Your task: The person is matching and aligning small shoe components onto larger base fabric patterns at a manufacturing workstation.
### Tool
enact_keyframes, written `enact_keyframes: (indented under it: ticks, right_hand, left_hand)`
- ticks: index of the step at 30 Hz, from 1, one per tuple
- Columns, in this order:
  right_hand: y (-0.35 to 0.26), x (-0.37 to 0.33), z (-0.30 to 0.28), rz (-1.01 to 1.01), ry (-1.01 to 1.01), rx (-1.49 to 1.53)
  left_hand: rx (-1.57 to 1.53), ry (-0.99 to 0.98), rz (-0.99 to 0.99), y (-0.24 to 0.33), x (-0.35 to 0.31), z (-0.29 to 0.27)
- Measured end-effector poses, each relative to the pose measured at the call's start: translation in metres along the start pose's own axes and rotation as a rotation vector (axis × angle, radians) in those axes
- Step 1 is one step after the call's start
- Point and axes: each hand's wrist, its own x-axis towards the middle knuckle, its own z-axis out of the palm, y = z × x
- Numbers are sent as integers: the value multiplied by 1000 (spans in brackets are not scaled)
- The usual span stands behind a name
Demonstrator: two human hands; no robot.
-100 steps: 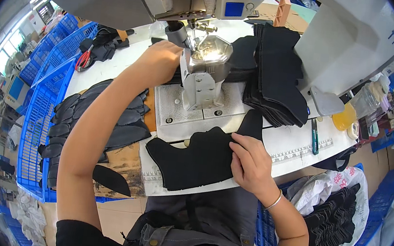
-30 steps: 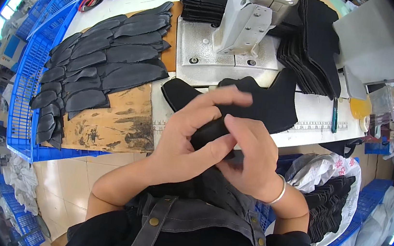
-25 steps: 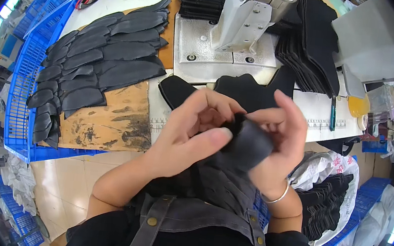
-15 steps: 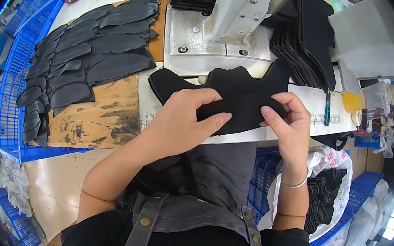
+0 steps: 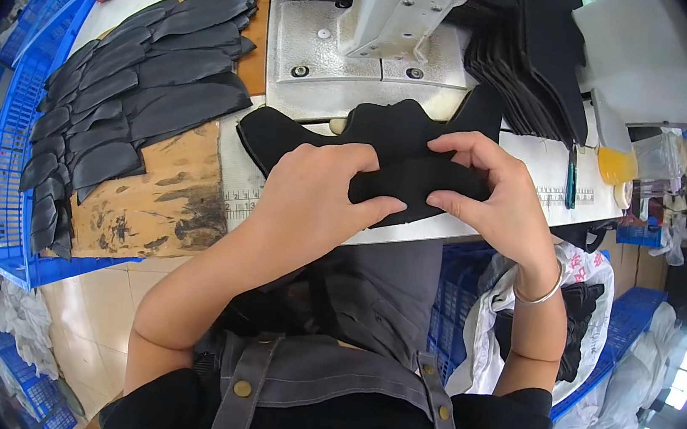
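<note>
A black shaped fabric piece lies across the front of the white sewing table, just before the metal base plate of the sewing machine. My left hand presses on its near edge, fingers curled onto the cloth. My right hand pinches the right end of the same piece between thumb and fingers. A thin bracelet circles my right wrist.
A row of overlapping black cut pieces lies on a worn brown board at the left, over a blue crate. A black stack stands right of the machine. A white bag with black pieces sits lower right.
The black piece was lifted and folded between both hands near my chest; now it is spread back on the table edge with both hands holding it flat. The view has shifted slightly.
</note>
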Motion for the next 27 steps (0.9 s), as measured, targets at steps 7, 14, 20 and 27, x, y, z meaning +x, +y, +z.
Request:
enact_keyframes:
  ticks: [7,14,20,27]
  right_hand:
    - [11,-2,2,-137,59,-36]
    - [10,-2,0,-160,56,-75]
    - [7,0,5,-174,47,-140]
    - [-7,10,7,-281,1,-306]
  left_hand:
    - [49,17,17,0,0,2]
    - [121,-61,-44,7,1,-2]
    - [135,-53,-49,5,-2,0]
    - [249,-42,12,0,-2,-23]
